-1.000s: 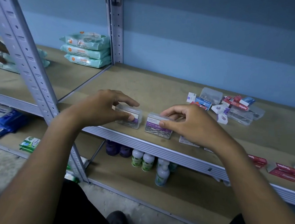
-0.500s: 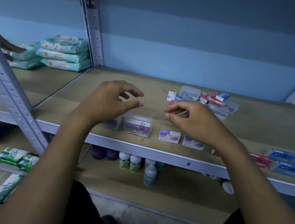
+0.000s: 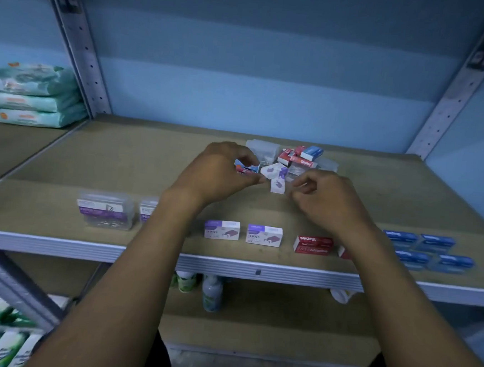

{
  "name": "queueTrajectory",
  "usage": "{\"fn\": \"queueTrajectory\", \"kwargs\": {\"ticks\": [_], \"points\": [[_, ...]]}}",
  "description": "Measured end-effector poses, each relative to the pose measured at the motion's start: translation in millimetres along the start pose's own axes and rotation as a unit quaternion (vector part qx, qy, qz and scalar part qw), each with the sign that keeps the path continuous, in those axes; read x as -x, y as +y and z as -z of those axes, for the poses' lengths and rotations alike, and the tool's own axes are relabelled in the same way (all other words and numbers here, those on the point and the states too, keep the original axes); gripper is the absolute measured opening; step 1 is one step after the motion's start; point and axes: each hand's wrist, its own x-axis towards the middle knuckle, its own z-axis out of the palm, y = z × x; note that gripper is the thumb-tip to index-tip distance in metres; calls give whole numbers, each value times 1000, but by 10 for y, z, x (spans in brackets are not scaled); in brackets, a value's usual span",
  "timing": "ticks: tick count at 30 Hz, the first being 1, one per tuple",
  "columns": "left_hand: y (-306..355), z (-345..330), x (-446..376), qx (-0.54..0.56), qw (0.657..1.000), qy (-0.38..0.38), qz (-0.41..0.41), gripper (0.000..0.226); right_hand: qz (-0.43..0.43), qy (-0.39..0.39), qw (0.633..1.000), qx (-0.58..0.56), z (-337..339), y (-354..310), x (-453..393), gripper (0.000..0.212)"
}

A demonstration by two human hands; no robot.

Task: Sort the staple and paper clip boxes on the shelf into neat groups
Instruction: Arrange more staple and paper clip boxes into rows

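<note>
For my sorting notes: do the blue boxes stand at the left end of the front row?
No, the blue boxes lie at the right end; clear paper clip boxes are at the left.

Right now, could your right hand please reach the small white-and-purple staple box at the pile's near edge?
Probably yes: the right hand hovers just beside the small white-and-purple staple box, with nothing between them.
</note>
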Motion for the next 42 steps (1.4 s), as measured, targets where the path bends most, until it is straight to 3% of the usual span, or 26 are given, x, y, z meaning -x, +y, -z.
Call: {"fn": "queueTrajectory", "kwargs": {"ticks": [3, 8, 18, 23, 42], "points": [[20, -171, -160, -4, 1000, 3, 19, 28, -13, 18, 1000, 5, -46, 4, -75, 9], [42, -331, -336, -36, 999, -7, 32, 33, -7, 6, 1000, 2, -222, 10, -229, 31], [22, -501, -484, -62, 997, -17, 38, 29, -23, -4, 998, 62, -340, -66, -361, 48], [-12, -526, -528, -61, 998, -11, 30, 27, -32, 6, 994, 101, -356, -107, -397, 41], [110, -374, -320, -71, 995, -68, 29, 18, -22, -55, 998, -2, -146, 70, -209, 26]]}}
